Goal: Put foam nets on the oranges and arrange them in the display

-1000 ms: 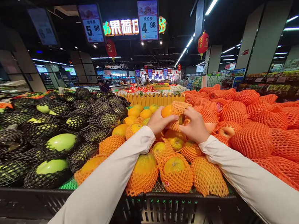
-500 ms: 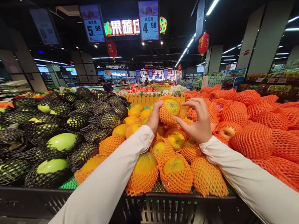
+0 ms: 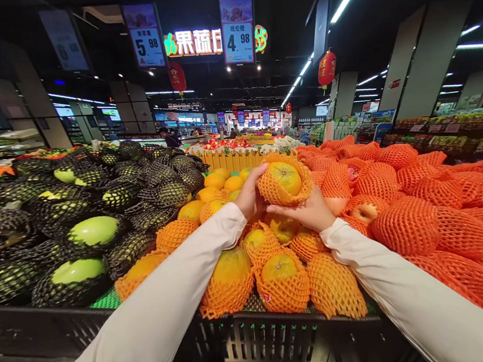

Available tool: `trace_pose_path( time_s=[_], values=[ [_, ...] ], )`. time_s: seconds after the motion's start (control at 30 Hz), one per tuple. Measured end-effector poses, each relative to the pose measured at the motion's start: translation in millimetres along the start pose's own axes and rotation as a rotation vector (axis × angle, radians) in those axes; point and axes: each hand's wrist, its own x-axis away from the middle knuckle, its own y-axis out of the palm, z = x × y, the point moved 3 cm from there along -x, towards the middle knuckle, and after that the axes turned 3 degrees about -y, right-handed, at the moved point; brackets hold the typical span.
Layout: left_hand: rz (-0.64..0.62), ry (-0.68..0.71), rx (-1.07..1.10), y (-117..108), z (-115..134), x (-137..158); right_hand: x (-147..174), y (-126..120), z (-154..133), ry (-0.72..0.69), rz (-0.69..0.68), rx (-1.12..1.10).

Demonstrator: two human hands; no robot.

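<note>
- Surroundings: black-netted green apples (image 3: 94, 230) at left, red-netted fruit (image 3: 405, 225) at right; the sleeves (image 3: 152, 311) obscure part of the black crate (image 3: 280, 342).
- Count: three price signs (image 3: 237, 32) overhead; three front-row oranges (image 3: 283, 282) between the sleeves; one held orange (image 3: 285, 178).
- Held orange: netted, above the pile; left hand (image 3: 250, 196) fingers grip its left side, right hand (image 3: 310, 210) cups it from lower right, some fingers hidden.

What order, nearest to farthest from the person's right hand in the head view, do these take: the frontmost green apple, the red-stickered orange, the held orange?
1. Held orange: touching the right hand.
2. Red-stickered orange: below that hand, in the front row.
3. Frontmost green apple: well across to the left.
</note>
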Motion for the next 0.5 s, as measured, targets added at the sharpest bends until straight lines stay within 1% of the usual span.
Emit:
trace_pose_path(
  time_s=[0.07, 0.13, 0.23, 0.3, 0.33, 0.4, 0.5],
  values=[
    [-0.025, 0.01, -0.038, 0.3, 3.1, 1.1, 1.2, -3.9, -3.3, -0.044, 0.051, 0.036],
    [0.007, 0.095, -0.148, -3.7, 11.1, 2.4, 2.0, -7.5, -6.2, -0.078, 0.073, 0.085],
    [0.125, 0.284, -0.31, -13.0, 26.4, 4.9, 2.1, -11.3, -7.9, -0.092, 0.09, 0.142],
    [0.217, 0.366, -0.324, -17.8, 33.1, 6.6, 1.7, -13.0, -7.5, -0.092, 0.117, 0.168],
    [0.25, 0.382, -0.301, -19.1, 34.5, 7.1, 1.4, -13.3, -6.9, -0.091, 0.127, 0.179],
    [0.287, 0.363, -0.22, -19.9, 33.7, 7.1, 0.9, -13.0, -5.5, -0.091, 0.139, 0.19],
    [0.272, 0.26, -0.038, -18.7, 27.7, 5.1, 0.8, -11.3, -4.4, -0.107, 0.148, 0.19]
  ],
)
